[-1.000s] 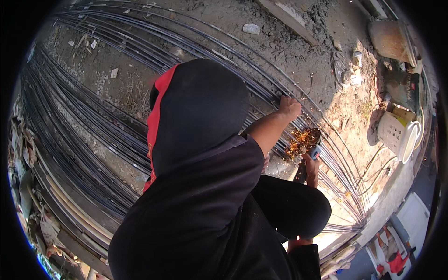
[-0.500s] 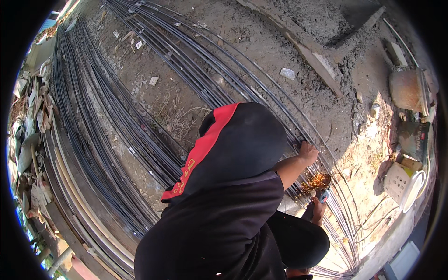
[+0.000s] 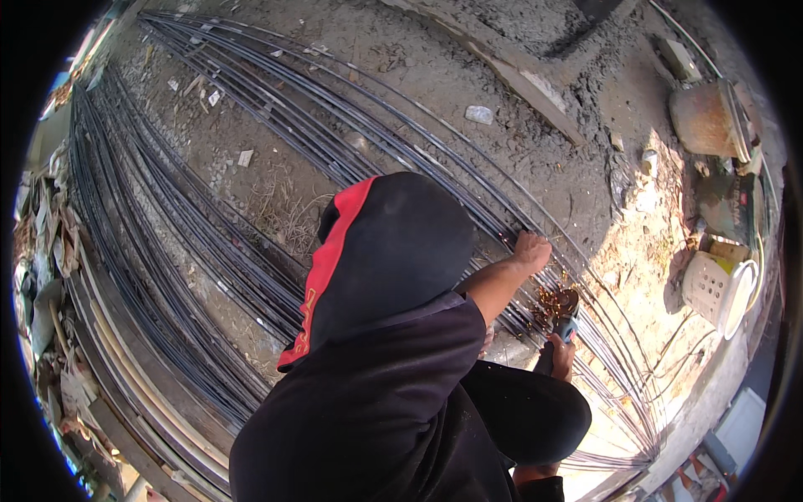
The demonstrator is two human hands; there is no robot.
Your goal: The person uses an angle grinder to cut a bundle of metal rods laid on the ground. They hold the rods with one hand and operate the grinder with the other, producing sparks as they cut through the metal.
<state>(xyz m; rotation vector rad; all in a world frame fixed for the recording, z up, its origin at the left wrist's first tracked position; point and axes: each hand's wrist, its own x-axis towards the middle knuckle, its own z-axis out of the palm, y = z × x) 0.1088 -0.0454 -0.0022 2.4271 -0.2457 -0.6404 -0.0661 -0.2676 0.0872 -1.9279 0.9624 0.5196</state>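
My left arm, in a dark sleeve, reaches across my left knee (image 3: 401,251), black with a red stripe. My left hand (image 3: 533,253) is closed on a steel rebar rod in the long bundle of rods (image 3: 418,159); the fingertips are partly hidden. Closer to me, my right hand (image 3: 562,360) is wrapped around the body of an angle grinder (image 3: 568,322). Its disc end rests at the rods, and orange sparks (image 3: 548,308) spray off to its left. My right knee (image 3: 531,414) covers part of the right forearm.
Another rebar bundle (image 3: 167,226) runs along the left, beside planks and pale poles (image 3: 117,335). To the right stand a rusty brown bucket (image 3: 709,121), a dark sack (image 3: 726,202) and a white perforated basket (image 3: 707,289). A concrete edge (image 3: 535,96) crosses the far ground.
My view has shifted, so rods and buckets sit farther left and higher in the picture. Sparks keep flying, in a smaller spray. Both hands keep their grips.
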